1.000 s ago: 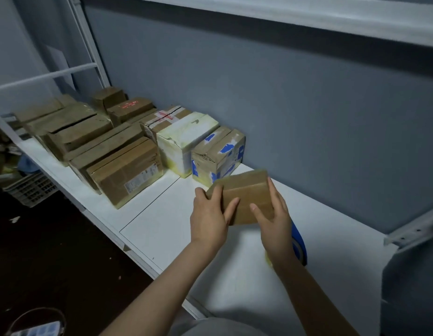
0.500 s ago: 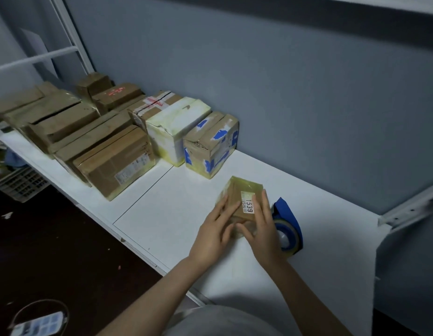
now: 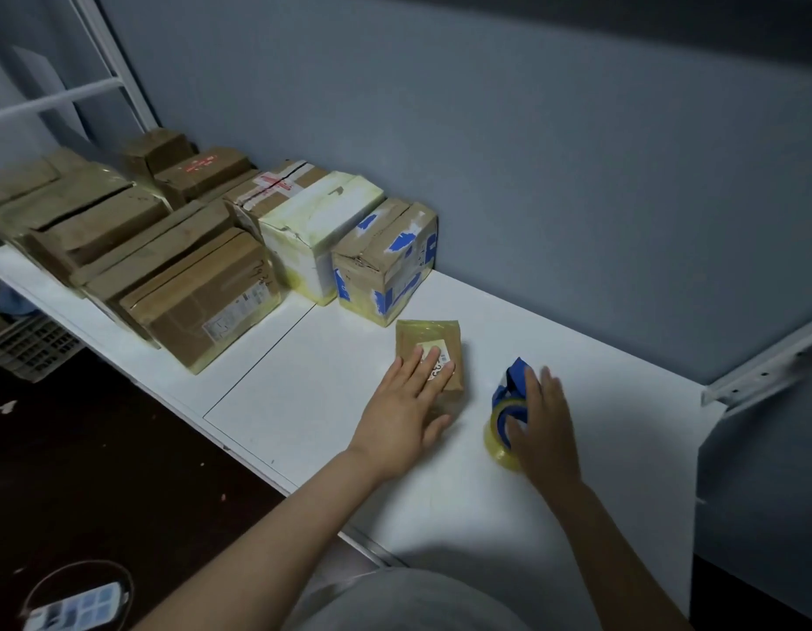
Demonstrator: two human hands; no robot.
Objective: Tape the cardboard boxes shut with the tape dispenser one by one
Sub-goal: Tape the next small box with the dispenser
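Packing is going on at a white shelf (image 3: 304, 380) against a grey wall, seen from the head camera. A person's left hand (image 3: 408, 403) is lying flat on a small cardboard box (image 3: 424, 334), fingers straight and spread, pressing it onto the shelf and gripping nothing. The box is sitting near the middle of the shelf, with glossy yellowish tape showing across its top and a white label partly under the fingers. Just to its right, not touching it, the tape dispenser (image 3: 513, 380), blue with a yellowish roll, is resting on the shelf. The right hand (image 3: 543, 421) is reaching over it, fingers draped across the blue frame; motion blur is making it impossible to tell whether the hand is gripping. Further left, a row of other boxes (image 3: 199, 284) is standing along the wall. The step in hand appears to be taking up the dispenser for this box. Next, the right hand is going to need a firm hold, then a clean pull of tape along a seam while the left hand is steadying the box.
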